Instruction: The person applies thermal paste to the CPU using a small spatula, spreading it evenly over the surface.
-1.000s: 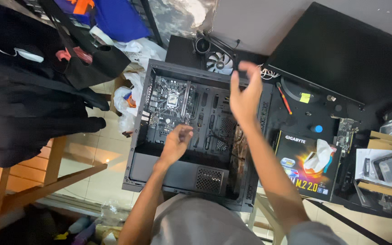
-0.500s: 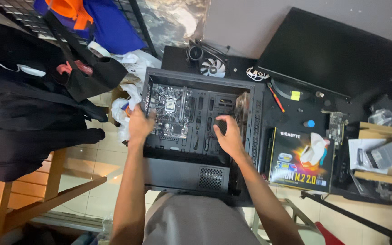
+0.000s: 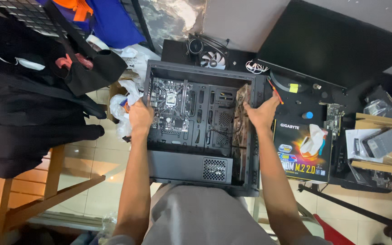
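Gripping open black metal computer case (image 3: 200,174) at centre frame, lying flat with side panel off. Left hand (image 3: 140,117) curling fingers over left wall, beside green-black motherboard (image 3: 168,106) mounted inside. Right hand (image 3: 262,113) pressing on right wall, fingers probably wrapping the edge, partly hidden. Sitting right of case: colourful motherboard box (image 3: 301,149). Lying above, upper centre: round black cooler fan (image 3: 212,58).
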